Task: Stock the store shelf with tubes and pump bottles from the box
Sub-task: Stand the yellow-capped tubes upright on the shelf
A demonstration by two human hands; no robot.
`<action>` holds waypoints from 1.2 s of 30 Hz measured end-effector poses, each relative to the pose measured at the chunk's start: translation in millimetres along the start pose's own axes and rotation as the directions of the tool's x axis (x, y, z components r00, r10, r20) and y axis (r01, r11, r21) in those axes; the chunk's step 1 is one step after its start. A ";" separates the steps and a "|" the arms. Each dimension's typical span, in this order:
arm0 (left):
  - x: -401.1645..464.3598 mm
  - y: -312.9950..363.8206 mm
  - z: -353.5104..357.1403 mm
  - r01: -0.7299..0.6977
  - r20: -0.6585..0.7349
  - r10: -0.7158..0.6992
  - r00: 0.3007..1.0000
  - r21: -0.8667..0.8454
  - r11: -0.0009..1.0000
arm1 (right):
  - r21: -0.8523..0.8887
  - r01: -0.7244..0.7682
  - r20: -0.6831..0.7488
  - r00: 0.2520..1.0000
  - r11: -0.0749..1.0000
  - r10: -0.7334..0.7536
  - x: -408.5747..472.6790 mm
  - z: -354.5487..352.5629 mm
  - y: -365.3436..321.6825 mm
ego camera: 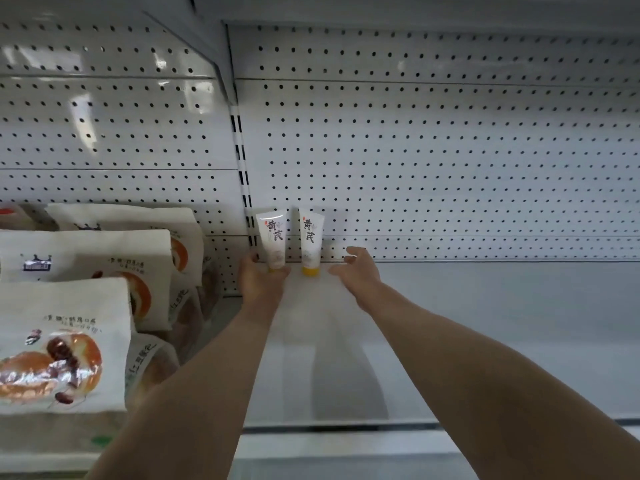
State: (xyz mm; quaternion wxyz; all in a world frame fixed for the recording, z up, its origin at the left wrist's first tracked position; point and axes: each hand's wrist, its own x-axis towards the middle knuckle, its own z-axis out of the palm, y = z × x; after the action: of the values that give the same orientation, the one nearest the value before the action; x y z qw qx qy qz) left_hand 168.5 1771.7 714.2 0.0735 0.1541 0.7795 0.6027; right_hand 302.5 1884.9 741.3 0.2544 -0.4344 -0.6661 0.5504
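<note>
Two white tubes with yellow caps stand cap-down at the back of the white shelf point(485, 334), against the pegboard wall. My left hand point(260, 282) grips the left tube point(273, 239) at its lower end and hides the cap. The right tube point(311, 239) stands free beside it, its yellow cap on the shelf. Just right of that tube, my right hand point(356, 271) hovers with relaxed fingers, apart from the tube and holding nothing. The box is not in view.
Several white bags of bread point(69, 341) fill the neighbouring shelf section on the left. A slotted upright point(242, 161) divides the two sections. The perforated back panel point(450, 150) rises behind the tubes. An upper shelf point(415, 8) hangs overhead.
</note>
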 end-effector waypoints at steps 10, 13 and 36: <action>-133.7 78.9 59.5 -0.019 0.084 0.032 0.996 -0.150 0.988 | 0.072 0.046 -0.197 0.980 0.996 -0.031 -69.5 -146.3 5.9; -196.7 100.9 96.6 -0.046 0.150 0.078 0.986 -0.206 0.978 | 0.114 0.078 -0.264 0.963 0.990 -0.046 -98.4 -209.3 18.7; -657.3 93.3 350.5 -0.072 0.806 0.029 0.591 0.017 0.997 | 0.381 -0.181 -0.748 0.516 0.907 0.417 -375.3 -637.6 307.9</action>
State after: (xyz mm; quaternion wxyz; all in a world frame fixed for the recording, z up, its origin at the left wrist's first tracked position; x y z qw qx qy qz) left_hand 906.8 1898.1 665.1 0.3964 0.4333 0.6719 0.4512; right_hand 1100.5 1894.4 668.5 0.4856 -0.7105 -0.3106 0.4037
